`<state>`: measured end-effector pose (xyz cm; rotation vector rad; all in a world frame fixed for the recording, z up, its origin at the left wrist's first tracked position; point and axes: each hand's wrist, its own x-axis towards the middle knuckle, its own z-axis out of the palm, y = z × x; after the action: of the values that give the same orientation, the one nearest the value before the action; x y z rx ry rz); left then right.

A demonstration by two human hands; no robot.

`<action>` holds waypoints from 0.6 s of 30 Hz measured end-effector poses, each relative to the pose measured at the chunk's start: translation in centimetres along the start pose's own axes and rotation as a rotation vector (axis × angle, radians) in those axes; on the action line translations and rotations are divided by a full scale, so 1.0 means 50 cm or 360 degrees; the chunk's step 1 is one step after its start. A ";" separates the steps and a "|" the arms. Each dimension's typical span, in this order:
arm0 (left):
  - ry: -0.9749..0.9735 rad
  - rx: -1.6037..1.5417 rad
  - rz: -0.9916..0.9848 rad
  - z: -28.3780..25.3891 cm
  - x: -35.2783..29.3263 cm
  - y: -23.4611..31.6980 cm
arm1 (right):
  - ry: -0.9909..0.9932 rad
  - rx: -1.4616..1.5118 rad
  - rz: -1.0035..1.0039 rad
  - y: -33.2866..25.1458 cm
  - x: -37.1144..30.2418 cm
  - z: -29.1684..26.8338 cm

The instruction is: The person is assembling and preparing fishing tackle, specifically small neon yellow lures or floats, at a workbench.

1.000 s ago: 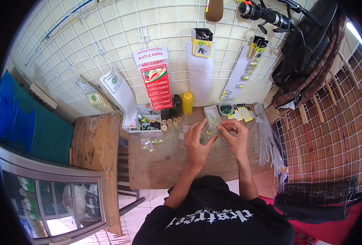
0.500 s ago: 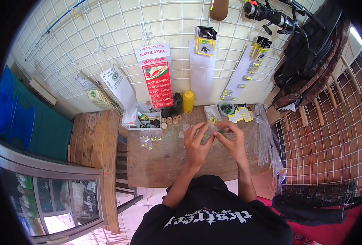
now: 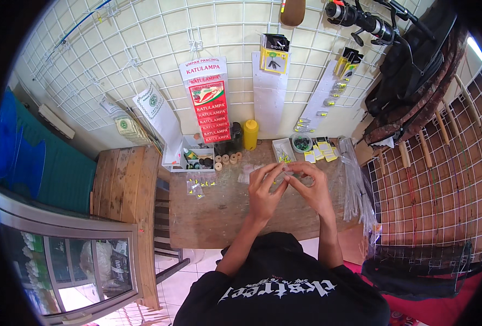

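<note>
Over the middle of the wooden table (image 3: 213,217), my left hand (image 3: 264,194) and my right hand (image 3: 315,191) meet at the fingertips. Both are closed in a pinch, thumbs bent in toward each other. Whatever they hold is tiny and partly hidden by the fingers; I cannot make out its kind. Just beyond the fingers stands an open white box (image 3: 277,151) with small yellow-green pieces in it. Several small clear plastic bags (image 3: 195,190) with yellow bits lie to the left of my hands.
Behind are a yellow squeeze bottle (image 3: 250,136), wooden spools (image 3: 225,160), a white organizer box (image 3: 192,169) and a round tub (image 3: 302,143). Yellow-and-white packets (image 3: 323,150) and long clear plastic sleeves (image 3: 352,190) lie on the right. A white wire grid (image 3: 159,38) carries hanging packets.
Both hands have shifted very slightly to the right, with their fingertips drawn together. The pinch continues, and the things on the table have stayed in place.
</note>
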<state>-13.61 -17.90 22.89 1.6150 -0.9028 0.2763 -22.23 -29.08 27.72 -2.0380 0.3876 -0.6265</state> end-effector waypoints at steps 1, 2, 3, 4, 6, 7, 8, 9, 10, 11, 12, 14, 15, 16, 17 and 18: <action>0.0000 -0.0002 0.0002 0.001 -0.001 0.001 | 0.0002 -0.0001 -0.0001 0.001 -0.001 0.000; -0.0001 -0.0007 0.0000 0.001 -0.001 0.002 | 0.0001 0.0002 0.0013 0.002 -0.001 0.000; -0.0001 -0.0012 -0.0001 0.002 -0.001 0.002 | 0.0000 0.0005 0.0026 0.003 -0.001 0.000; -0.0001 -0.0011 0.0001 0.003 -0.001 0.001 | 0.0001 0.0005 0.0024 0.004 -0.001 0.000; 0.0005 -0.0053 -0.0006 0.004 -0.001 0.000 | -0.0013 0.0054 0.0052 0.008 0.000 0.000; 0.0007 -0.0052 -0.0003 0.004 0.000 0.000 | -0.0012 0.0055 0.0048 0.009 0.001 0.000; 0.0024 -0.0049 0.0002 0.003 0.001 0.000 | -0.0010 0.0052 0.0037 0.011 0.001 -0.002; 0.0041 -0.0047 0.0006 0.003 0.002 0.001 | -0.0008 0.0049 0.0025 0.011 0.001 -0.003; 0.0042 -0.0047 0.0009 0.004 0.003 0.002 | -0.0007 0.0049 0.0023 0.011 0.001 -0.003; 0.0040 -0.0061 0.0005 0.004 0.004 0.004 | 0.0005 0.0066 0.0031 0.010 0.001 -0.003; 0.0037 -0.0074 0.0000 0.004 0.005 0.005 | 0.0017 0.0083 0.0039 0.010 0.001 -0.004; 0.0030 -0.0090 0.0007 0.003 0.005 0.006 | 0.0022 0.0086 0.0035 0.004 0.001 -0.005; 0.0024 -0.0105 0.0013 0.003 0.005 0.007 | 0.0025 0.0090 0.0031 0.002 0.001 -0.006; 0.0022 -0.0106 0.0014 0.002 0.005 0.007 | 0.0027 0.0090 0.0032 0.003 0.002 -0.006; 0.0020 -0.0119 0.0012 0.002 0.005 0.007 | 0.0020 0.0100 0.0021 0.005 0.002 -0.006; 0.0018 -0.0132 0.0010 0.001 0.005 0.008 | 0.0013 0.0111 0.0011 0.007 0.002 -0.005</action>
<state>-13.72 -18.04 23.31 1.5329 -0.8996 0.2494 -22.29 -29.51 27.55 -1.9673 0.3723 -0.6362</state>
